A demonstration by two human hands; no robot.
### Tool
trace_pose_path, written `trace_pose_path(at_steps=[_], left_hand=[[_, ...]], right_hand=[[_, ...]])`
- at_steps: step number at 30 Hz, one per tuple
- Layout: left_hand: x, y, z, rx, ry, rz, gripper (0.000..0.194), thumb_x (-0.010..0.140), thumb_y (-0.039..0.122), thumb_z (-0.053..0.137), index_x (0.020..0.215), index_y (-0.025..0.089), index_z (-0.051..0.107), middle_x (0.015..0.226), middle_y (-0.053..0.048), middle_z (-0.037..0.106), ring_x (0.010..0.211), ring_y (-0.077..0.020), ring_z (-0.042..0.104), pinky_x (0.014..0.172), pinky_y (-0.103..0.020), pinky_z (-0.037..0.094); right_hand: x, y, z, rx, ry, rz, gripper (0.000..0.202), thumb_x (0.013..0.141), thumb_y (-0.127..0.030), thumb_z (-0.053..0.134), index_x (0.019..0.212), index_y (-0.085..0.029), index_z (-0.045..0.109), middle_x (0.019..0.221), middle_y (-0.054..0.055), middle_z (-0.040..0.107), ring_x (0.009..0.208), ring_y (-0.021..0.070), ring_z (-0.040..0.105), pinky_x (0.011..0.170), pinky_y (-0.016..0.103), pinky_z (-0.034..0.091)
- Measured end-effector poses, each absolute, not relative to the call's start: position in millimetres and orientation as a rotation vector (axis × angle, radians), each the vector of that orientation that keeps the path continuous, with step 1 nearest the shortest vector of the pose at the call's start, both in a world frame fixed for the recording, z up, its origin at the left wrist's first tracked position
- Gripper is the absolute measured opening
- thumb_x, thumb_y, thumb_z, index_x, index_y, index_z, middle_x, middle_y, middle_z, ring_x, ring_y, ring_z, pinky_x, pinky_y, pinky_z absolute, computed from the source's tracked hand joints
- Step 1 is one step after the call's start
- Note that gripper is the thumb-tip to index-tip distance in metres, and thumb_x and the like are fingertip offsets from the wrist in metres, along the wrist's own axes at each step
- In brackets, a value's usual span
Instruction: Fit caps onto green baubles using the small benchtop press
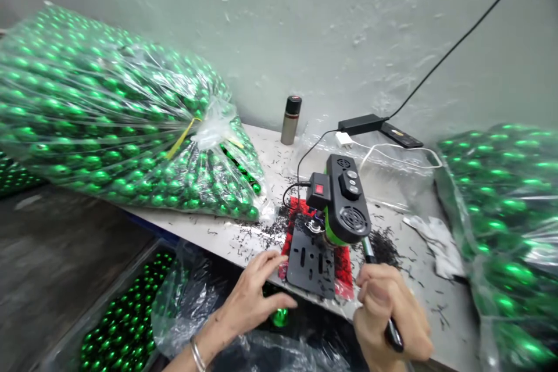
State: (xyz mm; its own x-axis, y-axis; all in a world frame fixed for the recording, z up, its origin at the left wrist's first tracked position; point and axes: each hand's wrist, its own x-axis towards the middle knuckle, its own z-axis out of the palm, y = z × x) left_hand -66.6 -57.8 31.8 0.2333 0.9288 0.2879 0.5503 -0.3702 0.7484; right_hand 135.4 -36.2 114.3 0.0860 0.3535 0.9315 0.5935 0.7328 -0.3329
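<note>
A small black and green press machine (349, 200) stands on a black slotted base plate (310, 261) over a red mat (343, 267). My right hand (390, 311) is wrapped round the black handle (393, 334) of its lever. At the table's front edge, left of the base plate, my left hand (257, 288) has its fingers apart, with the fingertips by the mat. Just below my left thumb is a shiny green ball (279, 318), clear of my palm. Small black bits (383, 247) lie scattered round the machine.
A big tied bag of green balls (108, 122) fills the left. Another bag (510, 232) stands at the right, beside a white glove (438, 244). Behind are a flask (290, 120) and a power adapter (360, 124) with cables. A bin of green balls (124, 319) sits below.
</note>
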Motion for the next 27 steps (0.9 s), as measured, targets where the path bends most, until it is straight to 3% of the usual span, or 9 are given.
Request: trace_pose_path(at_steps=[4, 6, 8, 13, 23, 27], left_hand=[[-80.3, 13.8, 62.1, 2.255, 1.688, 0.951, 0.032, 0.099, 0.025, 0.049, 0.126, 0.014, 0.062, 0.123, -0.017, 0.063, 0.116, -0.028, 0.058, 0.101, -0.045, 0.048], [-83.8, 60.3, 76.5, 2.348, 1.933, 0.571, 0.028, 0.096, 0.012, 0.044, 0.111, 0.011, 0.067, 0.11, -0.016, 0.066, 0.106, -0.0282, 0.06, 0.095, -0.044, 0.047], [-85.7, 98.3, 83.5, 2.341, 1.992, 0.464, 0.028, 0.09, 0.001, 0.042, 0.089, 0.008, 0.07, 0.094, -0.017, 0.066, 0.1, -0.0297, 0.06, 0.094, -0.045, 0.044], [-89.3, 136.2, 72.6, 2.317, 2.006, 0.372, 0.021, 0.083, -0.002, 0.049, 0.073, 0.009, 0.064, 0.084, -0.018, 0.063, 0.096, -0.033, 0.06, 0.09, -0.047, 0.04], [-97.4, 134.5, 77.6, 2.23, 1.95, 0.372, 0.016, 0.082, 0.003, 0.056, 0.092, 0.008, 0.065, 0.096, -0.021, 0.066, 0.093, -0.0314, 0.065, 0.084, -0.041, 0.048], [-104.1, 111.1, 92.1, 2.069, 1.824, 0.61, 0.031, 0.09, 0.026, 0.061, 0.119, 0.015, 0.061, 0.11, -0.014, 0.067, 0.101, -0.0276, 0.066, 0.085, -0.037, 0.052]], right_hand=[[132.3, -36.5, 111.9, -0.796, -1.51, -0.184, 0.029, 0.084, -0.001, 0.053, 0.061, -0.017, 0.046, 0.061, -0.002, 0.049, 0.053, 0.0083, 0.049, 0.049, 0.024, 0.034], [132.1, -37.2, 113.2, -0.801, -1.508, -0.184, 0.029, 0.084, -0.001, 0.052, 0.061, -0.017, 0.046, 0.06, -0.002, 0.049, 0.053, 0.0083, 0.049, 0.048, 0.024, 0.034], [132.7, -38.1, 113.1, -0.811, -1.515, -0.182, 0.028, 0.084, -0.001, 0.052, 0.063, -0.017, 0.046, 0.06, -0.002, 0.049, 0.054, 0.0087, 0.049, 0.049, 0.024, 0.035], [134.2, -40.2, 109.3, -0.813, -1.525, -0.176, 0.027, 0.084, 0.001, 0.051, 0.064, -0.017, 0.046, 0.062, -0.002, 0.049, 0.056, 0.0093, 0.05, 0.05, 0.025, 0.036], [134.9, -40.3, 105.6, -0.801, -1.542, -0.17, 0.026, 0.082, 0.004, 0.05, 0.066, -0.017, 0.046, 0.063, -0.001, 0.05, 0.059, 0.0098, 0.05, 0.052, 0.025, 0.036], [134.7, -39.0, 103.9, -0.78, -1.551, -0.185, 0.026, 0.083, 0.003, 0.049, 0.068, -0.018, 0.046, 0.064, -0.001, 0.051, 0.059, 0.0099, 0.049, 0.052, 0.025, 0.035]])
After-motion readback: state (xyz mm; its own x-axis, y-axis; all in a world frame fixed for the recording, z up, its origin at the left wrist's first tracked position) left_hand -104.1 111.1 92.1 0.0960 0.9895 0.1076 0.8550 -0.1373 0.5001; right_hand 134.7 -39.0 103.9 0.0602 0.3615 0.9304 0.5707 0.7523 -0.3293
